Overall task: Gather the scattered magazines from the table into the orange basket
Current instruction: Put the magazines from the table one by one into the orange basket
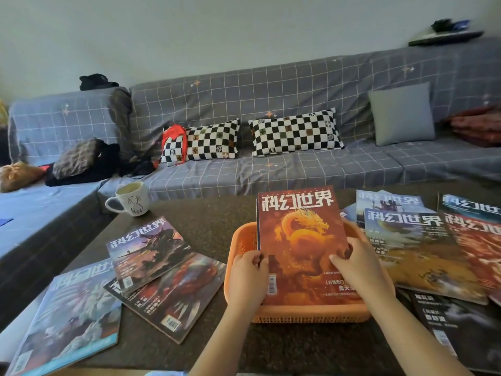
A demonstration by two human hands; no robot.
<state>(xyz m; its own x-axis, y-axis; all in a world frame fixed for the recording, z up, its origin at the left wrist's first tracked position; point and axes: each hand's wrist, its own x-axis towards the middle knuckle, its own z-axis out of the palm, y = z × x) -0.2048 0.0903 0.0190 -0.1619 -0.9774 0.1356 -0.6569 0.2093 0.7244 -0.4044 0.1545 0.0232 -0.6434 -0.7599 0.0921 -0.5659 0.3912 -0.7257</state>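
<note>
An orange basket (309, 313) sits on the dark table in front of me. A red magazine with a golden dragon (301, 229) stands tilted in it, its top edge sticking out past the far rim. My left hand (248, 278) grips its left edge. My right hand (357, 270) holds its right side, fingers spread over the cover. Three magazines lie overlapping at the left: a purple one (146, 248), a dark red one (176, 297) and a pale blue one (73, 313). Several more magazines (423, 248) are spread at the right.
A white mug (132, 200) stands at the table's far left corner. A black magazine (461, 321) lies at the near right. Behind the table runs a grey checked sofa (271, 169) with checkered pillows and clothes.
</note>
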